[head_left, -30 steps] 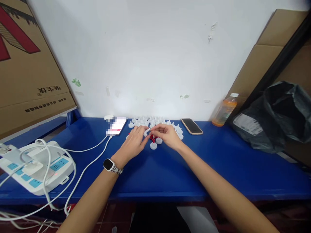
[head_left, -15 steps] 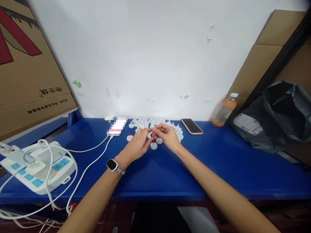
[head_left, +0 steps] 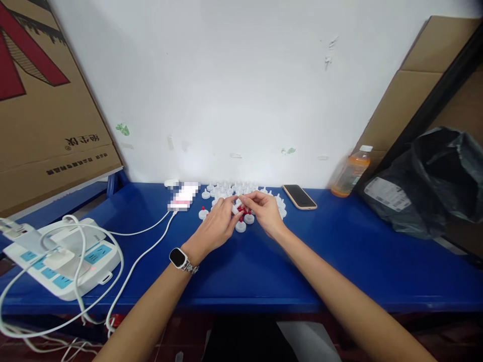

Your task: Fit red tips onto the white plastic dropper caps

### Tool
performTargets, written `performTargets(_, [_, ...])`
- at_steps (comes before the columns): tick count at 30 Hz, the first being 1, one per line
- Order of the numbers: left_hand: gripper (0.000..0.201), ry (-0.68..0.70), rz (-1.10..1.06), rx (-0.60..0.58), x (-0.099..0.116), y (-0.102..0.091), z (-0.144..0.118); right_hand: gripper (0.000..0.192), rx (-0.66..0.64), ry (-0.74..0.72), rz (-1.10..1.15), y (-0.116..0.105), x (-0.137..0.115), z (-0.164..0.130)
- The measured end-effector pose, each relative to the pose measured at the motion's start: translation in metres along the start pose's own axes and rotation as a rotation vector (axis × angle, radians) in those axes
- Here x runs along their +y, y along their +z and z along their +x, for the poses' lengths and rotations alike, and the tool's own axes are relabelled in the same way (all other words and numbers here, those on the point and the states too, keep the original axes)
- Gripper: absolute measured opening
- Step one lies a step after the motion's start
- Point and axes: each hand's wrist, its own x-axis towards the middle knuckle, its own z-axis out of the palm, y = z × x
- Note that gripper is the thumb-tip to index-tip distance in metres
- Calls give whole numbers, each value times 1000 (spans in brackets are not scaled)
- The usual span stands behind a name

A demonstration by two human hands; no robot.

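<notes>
Your left hand (head_left: pixel 218 226) and right hand (head_left: pixel 266 212) meet over the blue tabletop (head_left: pixel 287 261), fingertips nearly touching. Left fingers curl in and pinch a small white plastic piece (head_left: pixel 236 208); right thumb and forefinger close on something tiny at the same spot, too small to tell what. Between and just under the fingertips sits a little heap of small red plastic tips (head_left: pixel 242 208). Two round white plastic caps (head_left: pixel 240 227) lie on the table just in front of the hands, one beside the other. One white cap with a red tip fitted (head_left: pixel 203 213) stands apart, left of your left hand. Behind the hands, against the white wall (head_left: pixel 234 90), a cluster of white nozzle caps (head_left: pixel 230 189) is spread out.

A silver-banded smartwatch (head_left: pixel 178 259) is on your left wrist. A blurred-screen phone (head_left: pixel 183 196) lies left of the cluster with a white cable (head_left: pixel 139 256) plugged in, running to a white power strip with blue sockets (head_left: pixel 64 259) at the table's left edge. A dark-screened phone in a beige case (head_left: pixel 299 196) lies right of the caps. Further right stands an orange drink bottle with a white cap (head_left: pixel 349 173), then a black plastic bag (head_left: pixel 426 186). Brown cardboard (head_left: pixel 45 100) leans at left.
</notes>
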Motion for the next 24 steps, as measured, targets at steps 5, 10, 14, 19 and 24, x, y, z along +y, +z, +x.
performTargets(5, [43, -25, -75, -13, 1, 2, 1, 34, 16, -23, 2, 7, 2, -4])
performTargets(10, [45, -27, -189, 12, -2, 4, 3, 34, 41, -36, 7, 14, 0, -6])
performTargets(14, [58, -31, -103, 44, -19, -4, 6, 33, -23, -76, -135, 10, 0, 10])
performTargets(19, [41, -127, 63, 232, -43, -28, 7, 19, -140, -190, -519, 6, 9, 47])
performTargets(24, [32, -184, 154, 261, -47, -36, 4, 6, -395, -211, -837, 15, 24, 69])
